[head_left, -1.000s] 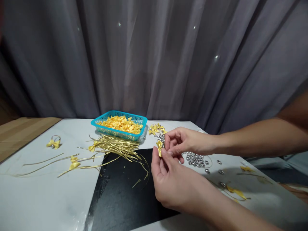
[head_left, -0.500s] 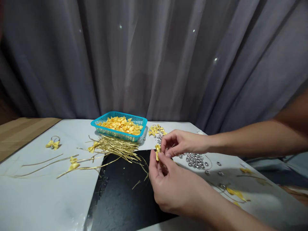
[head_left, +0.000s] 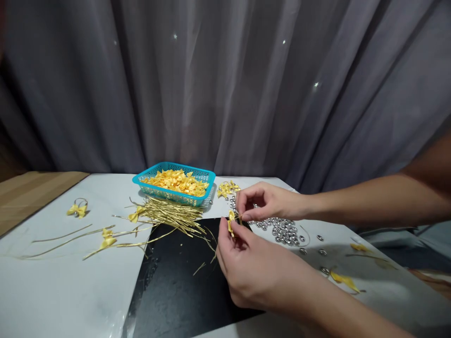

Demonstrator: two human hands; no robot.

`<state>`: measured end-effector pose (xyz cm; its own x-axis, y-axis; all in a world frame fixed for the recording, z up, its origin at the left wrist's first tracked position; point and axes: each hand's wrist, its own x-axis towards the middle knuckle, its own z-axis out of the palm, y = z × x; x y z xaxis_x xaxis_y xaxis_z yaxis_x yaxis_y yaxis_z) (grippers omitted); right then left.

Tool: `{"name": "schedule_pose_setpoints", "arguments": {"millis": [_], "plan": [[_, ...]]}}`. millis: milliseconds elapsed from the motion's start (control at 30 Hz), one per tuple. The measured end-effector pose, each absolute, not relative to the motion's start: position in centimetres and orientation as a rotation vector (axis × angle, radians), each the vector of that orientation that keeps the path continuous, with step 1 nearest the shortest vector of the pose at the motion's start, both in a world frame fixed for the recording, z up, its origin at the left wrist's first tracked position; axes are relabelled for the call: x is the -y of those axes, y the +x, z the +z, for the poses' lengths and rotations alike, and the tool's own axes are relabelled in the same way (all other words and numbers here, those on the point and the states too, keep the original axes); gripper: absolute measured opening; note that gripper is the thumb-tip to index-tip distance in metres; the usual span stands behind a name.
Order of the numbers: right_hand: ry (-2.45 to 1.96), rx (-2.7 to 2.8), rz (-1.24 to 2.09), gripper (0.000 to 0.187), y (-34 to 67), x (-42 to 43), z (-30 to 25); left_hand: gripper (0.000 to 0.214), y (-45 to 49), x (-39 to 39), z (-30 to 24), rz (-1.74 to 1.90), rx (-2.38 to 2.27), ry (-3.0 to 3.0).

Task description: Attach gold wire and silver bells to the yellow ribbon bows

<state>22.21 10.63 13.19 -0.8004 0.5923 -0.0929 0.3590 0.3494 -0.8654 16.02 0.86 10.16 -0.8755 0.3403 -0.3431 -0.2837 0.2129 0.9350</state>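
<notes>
My left hand is closed, pinching a small yellow ribbon bow upright between thumb and fingertips above the black board. Just behind and to the right, my right hand is closed too, its thumb and index finger pinched on a thin gold wire beside the bow. The far end of this wire is hidden by the fingers. Silver oval beads lie scattered on the table under and beyond my right wrist.
A blue basket full of yellow bows stands at the back, with a bundle of gold wires before it. Bows with wire lie at left, such as one bow, and at right, such as another bow. Cardboard borders the left; a grey curtain hangs behind.
My right hand has risen slightly, drawing a little away from the bow, and gold wire now shows at its fingertips. The left hand keeps the bow in nearly the same spot.
</notes>
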Motion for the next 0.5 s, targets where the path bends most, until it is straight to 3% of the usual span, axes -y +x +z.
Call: {"name": "schedule_pose_setpoints", "arguments": {"millis": [500], "plan": [[-0.743, 2.539, 1.467, 0.021, 20.7, -12.9, 13.7, 0.021, 16.5, -0.5, 10.0, 1.732, -2.189, 0.411]]}}
